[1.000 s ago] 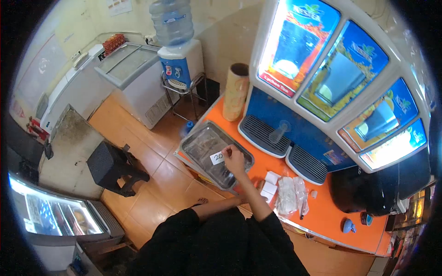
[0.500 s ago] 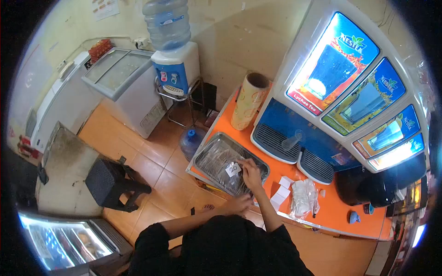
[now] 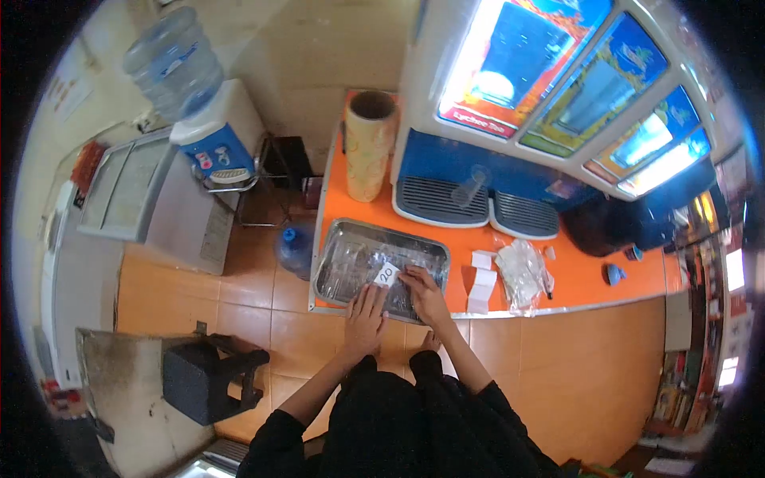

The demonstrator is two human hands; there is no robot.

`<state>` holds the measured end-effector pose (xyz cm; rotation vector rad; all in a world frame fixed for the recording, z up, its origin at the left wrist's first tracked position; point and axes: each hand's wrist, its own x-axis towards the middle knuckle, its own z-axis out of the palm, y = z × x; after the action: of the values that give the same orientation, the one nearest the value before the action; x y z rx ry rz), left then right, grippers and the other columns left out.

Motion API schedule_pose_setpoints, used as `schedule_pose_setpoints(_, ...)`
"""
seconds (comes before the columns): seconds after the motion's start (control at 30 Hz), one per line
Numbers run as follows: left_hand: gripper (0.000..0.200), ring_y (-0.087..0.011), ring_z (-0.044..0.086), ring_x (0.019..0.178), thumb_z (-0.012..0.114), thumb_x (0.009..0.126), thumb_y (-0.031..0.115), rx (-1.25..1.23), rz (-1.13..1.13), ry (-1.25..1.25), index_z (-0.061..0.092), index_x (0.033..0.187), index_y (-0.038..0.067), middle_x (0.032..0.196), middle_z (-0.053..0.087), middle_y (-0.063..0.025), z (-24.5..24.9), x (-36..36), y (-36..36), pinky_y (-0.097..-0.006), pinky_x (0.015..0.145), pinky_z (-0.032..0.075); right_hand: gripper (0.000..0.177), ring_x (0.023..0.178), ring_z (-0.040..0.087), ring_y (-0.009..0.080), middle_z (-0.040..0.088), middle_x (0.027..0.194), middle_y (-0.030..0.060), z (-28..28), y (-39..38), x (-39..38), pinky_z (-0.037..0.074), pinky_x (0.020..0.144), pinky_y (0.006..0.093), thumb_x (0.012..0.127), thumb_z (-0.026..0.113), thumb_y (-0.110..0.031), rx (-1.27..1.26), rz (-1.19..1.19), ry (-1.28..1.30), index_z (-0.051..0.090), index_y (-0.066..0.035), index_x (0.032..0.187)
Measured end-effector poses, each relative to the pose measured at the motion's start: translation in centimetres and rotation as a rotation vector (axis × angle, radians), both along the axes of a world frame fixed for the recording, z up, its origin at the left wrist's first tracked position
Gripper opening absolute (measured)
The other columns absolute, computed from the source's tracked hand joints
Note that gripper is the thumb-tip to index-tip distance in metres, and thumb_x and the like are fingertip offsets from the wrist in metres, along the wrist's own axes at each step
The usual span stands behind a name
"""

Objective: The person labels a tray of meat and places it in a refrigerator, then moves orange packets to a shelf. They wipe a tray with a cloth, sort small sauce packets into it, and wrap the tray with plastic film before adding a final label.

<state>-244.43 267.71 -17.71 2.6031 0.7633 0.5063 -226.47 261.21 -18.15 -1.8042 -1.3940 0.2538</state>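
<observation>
A metal tray (image 3: 335, 279) covered with shiny clear film lies on the orange table. On the film is a small white paper (image 3: 387, 275) marked "20". My left hand (image 3: 366, 319) rests flat at the tray's front edge, just below the paper, fingers stretched out. Bent fingers of my right hand (image 3: 422, 291) are at the paper's right side; whether they pinch anything is too small to tell.
Right of the tray are white paper pieces (image 3: 481, 288) and a clear plastic bag (image 3: 522, 275). Behind stand a patterned roll (image 3: 368, 151) and a drink dispenser (image 3: 442, 199) with a clear cup (image 3: 472, 187). A black stool (image 3: 199, 382) stands on the floor at left.
The view has turned and shifted. My left hand has moved up from below the tray to its front edge, beside the paper. My right hand has stayed by the paper.
</observation>
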Motion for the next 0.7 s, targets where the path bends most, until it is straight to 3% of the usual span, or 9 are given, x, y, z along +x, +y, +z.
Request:
schedule_pose_setpoints(0.1,0.054,-0.0330,0.031,0.129,0.047,0.085,0.020,0.029,0.018,0.060,0.037,0.137,0.007,0.137,0.036,-0.0187,0.4,0.6,-0.5,-0.0489,0.102,0.026,0.046,0.110,0.052,0.0323,0.047,0.122,0.0152,0.3,-1.2,-0.8,0.047,0.090,0.0377,0.073,0.053,0.007,-0.045,0.033,-0.150,0.060,-0.008,0.115)
schedule_pose_setpoints(0.27,0.054,-0.0383,0.033,0.123,0.048,0.084,0.022,0.121,0.037,0.067,0.039,0.136,0.013,0.128,0.037,-0.0207,0.3,2.0,-1.8,-0.0516,0.101,0.025,0.045,0.106,0.053,0.0325,0.046,0.121,0.0158,0.4,-5.1,-0.9,0.049,0.084,0.0389,0.071,0.053,0.005,-0.060,0.044,-0.153,0.061,-0.010,0.113)
schedule_pose_setpoints(0.33,0.055,-0.0393,0.035,0.114,0.051,0.083,0.024,0.080,0.177,0.109,0.038,0.136,0.016,0.120,0.038,-0.0194,1.1,3.3,-3.1,-0.0539,0.099,0.025,0.042,0.109,0.051,0.0315,0.050,0.116,0.0133,0.6,-8.2,-0.2,0.048,0.086,0.0369,0.074,0.057,0.001,-0.044,0.037,-0.074,0.060,-0.013,0.114)
schedule_pose_setpoints(0.37,0.056,-0.0382,0.034,0.107,0.053,0.082,0.024,0.124,0.244,0.113,0.038,0.136,0.014,0.115,0.038,-0.0185,0.5,4.5,-3.8,-0.0538,0.097,0.024,0.038,0.104,0.054,0.0308,0.051,0.113,0.0128,1.2,-10.2,0.5,0.049,0.083,0.0363,0.076,0.056,0.001,-0.010,-0.003,-0.061,0.060,-0.011,0.112)
schedule_pose_setpoints(0.4,0.056,-0.0382,0.034,0.107,0.053,0.082,0.024,0.140,0.196,0.103,0.038,0.136,0.014,0.115,0.038,-0.0185,0.4,5.8,-5.0,-0.0538,0.097,0.024,0.038,0.104,0.054,0.0308,0.051,0.113,0.0128,1.4,-12.6,1.5,0.049,0.083,0.0363,0.076,0.056,0.001,0.002,-0.053,-0.066,0.060,-0.011,0.112)
schedule_pose_setpoints(0.47,0.056,-0.0384,0.034,0.108,0.053,0.083,0.024,0.085,0.260,0.110,0.038,0.135,0.010,0.115,0.038,-0.0197,0.2,8.7,-8.0,-0.0522,0.096,0.024,0.034,0.089,0.057,0.0321,0.053,0.102,0.0144,1.4,-18.4,3.3,0.050,0.075,0.0373,0.075,0.054,0.002,0.061,-0.216,0.074,0.063,-0.010,0.106)
schedule_pose_setpoints(0.6,0.052,-0.0380,0.035,0.114,0.054,0.080,0.021,0.110,-0.172,0.126,0.042,0.128,0.002,0.121,0.041,-0.0216,1.7,17.9,-15.9,-0.0506,0.095,0.025,0.028,0.081,0.058,0.0307,0.055,0.094,0.0136,0.0,-33.3,6.8,0.049,0.070,0.0363,0.080,0.054,-0.001,0.018,-0.565,0.072,0.063,-0.009,0.105)
schedule_pose_setpoints(0.67,0.050,-0.0370,0.035,0.116,0.055,0.078,0.017,0.144,-0.116,-0.039,0.044,0.123,-0.002,0.122,0.041,-0.0217,-4.6,21.0,-17.3,-0.0491,0.097,0.026,0.026,0.087,0.059,0.0285,0.055,0.091,0.0135,0.5,-41.6,8.0,0.048,0.070,0.0351,0.081,0.051,0.006,0.005,-0.705,0.164,0.064,-0.006,0.099)
schedule_pose_setpoints(0.7,0.049,-0.0377,0.035,0.115,0.054,0.078,0.017,0.193,-0.062,-0.040,0.044,0.122,-0.003,0.122,0.041,-0.0223,-3.6,22.6,-19.5,-0.0489,0.097,0.026,0.026,0.087,0.059,0.0285,0.055,0.091,0.0135,0.7,-45.6,8.7,0.048,0.070,0.0351,0.081,0.051,0.006,0.022,-0.782,0.139,0.064,-0.006,0.099)
